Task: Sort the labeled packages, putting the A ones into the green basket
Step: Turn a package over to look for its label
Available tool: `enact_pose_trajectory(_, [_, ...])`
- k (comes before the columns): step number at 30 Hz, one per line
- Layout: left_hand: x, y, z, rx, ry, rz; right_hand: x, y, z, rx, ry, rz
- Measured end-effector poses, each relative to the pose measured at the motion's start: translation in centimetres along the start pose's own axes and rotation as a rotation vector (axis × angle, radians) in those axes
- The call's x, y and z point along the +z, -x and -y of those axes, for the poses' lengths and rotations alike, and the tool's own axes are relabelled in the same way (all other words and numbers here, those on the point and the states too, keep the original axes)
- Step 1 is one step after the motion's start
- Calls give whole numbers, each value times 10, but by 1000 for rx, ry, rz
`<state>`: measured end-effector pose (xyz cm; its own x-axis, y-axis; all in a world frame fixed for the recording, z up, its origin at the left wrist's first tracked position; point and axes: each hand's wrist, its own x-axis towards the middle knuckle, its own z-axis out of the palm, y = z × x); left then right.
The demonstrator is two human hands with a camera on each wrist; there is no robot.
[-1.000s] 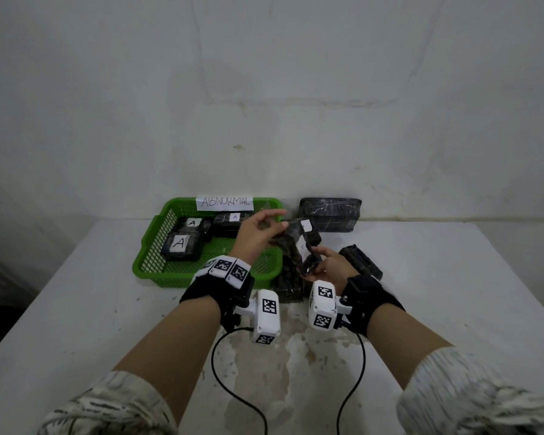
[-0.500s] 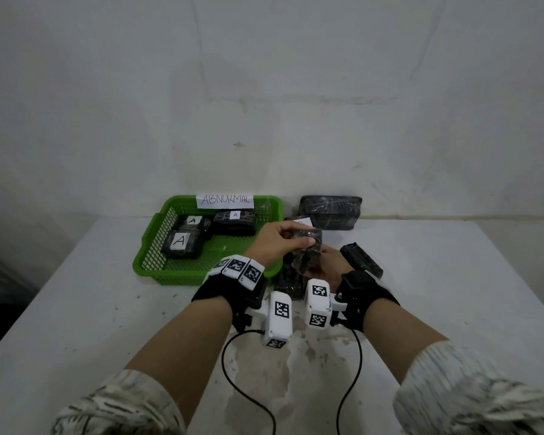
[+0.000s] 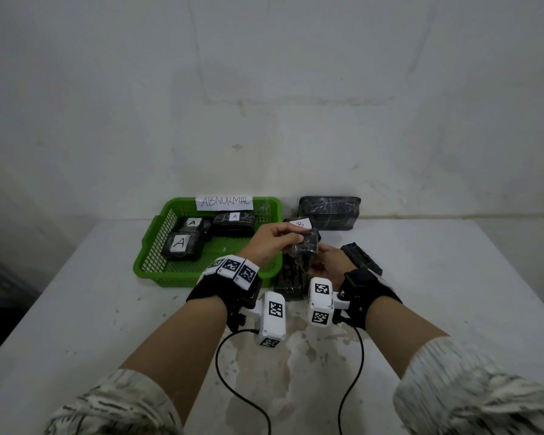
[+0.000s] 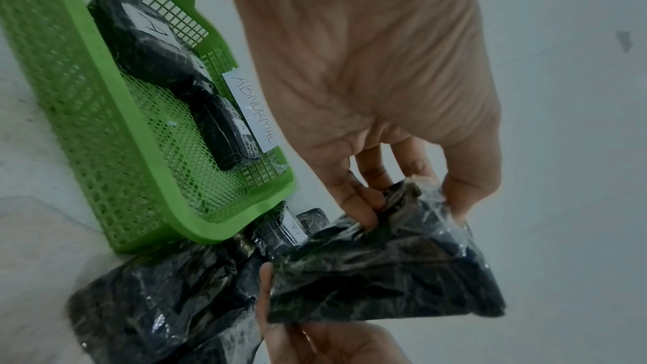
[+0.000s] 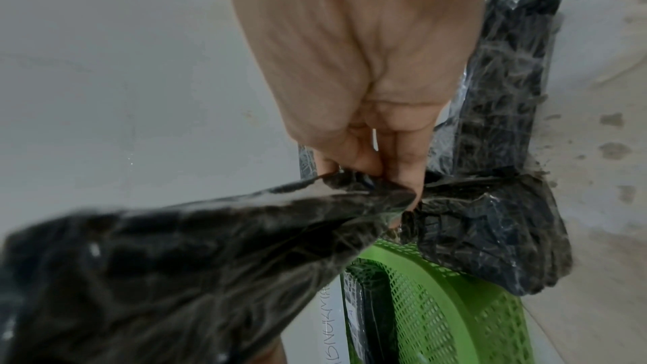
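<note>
Both hands hold one black plastic-wrapped package [image 3: 305, 248] in the air just right of the green basket [image 3: 157, 243]. My left hand [image 3: 291, 238] pinches its top edge from the left, fingers and thumb curled over the wrap [image 4: 413, 204]. From underneath, my right hand [image 3: 319, 265] grips the lower end [image 5: 385, 181]. No label shows on the held package [image 4: 385, 267]. Inside the basket lie three black packages with white A labels [image 3: 181, 244].
A package with a B label [image 3: 299, 223] lies behind the held one. A large black package [image 3: 328, 211] stands against the wall, another [image 3: 361, 259] lies right of my right hand, and one [image 3: 289, 284] is below the hands. The basket carries an ABNORMAL tag [image 3: 225, 202].
My left hand came from over the basket's right edge and took hold of the package's top. The package, held up by the right hand alone before, has sunk a little.
</note>
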<state>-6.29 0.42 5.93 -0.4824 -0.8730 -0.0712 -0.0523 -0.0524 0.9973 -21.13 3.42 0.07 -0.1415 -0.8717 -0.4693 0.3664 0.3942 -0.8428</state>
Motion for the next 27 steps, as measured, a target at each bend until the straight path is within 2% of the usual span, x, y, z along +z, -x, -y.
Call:
enact_pose_trajectory(4, [-2, 0, -1, -9, -8, 23, 3, -3, -2, 7, -2, -32])
enact_pose_trajectory(6, [-3, 0, 1, 3, -51, -6, 6, -3, -2, 18, -4, -50])
enact_pose_trajectory(8, [-5, 0, 2, 17, -79, -54, 7, -3, -3, 24, -15, -45])
enact_pose_trajectory(13, [-24, 2, 4, 9, 18, -246, 13, -1, -3, 13, -68, -33])
enact_pose_trajectory(17, [-46, 4, 13, -61, -62, -348, 17, 0, -2, -45, -105, -64])
enact_pose_trajectory(20, [-57, 7, 17, -155, -132, -361, 22, -4, -5, -94, -146, -114])
enact_pose_trajectory(23, [-67, 9, 24, -219, -81, -359, 33, -4, -4, -135, -184, -82])
enact_pose_trajectory(27, [-85, 9, 38, -210, -78, -426, 51, -2, -4, -181, -198, -27])
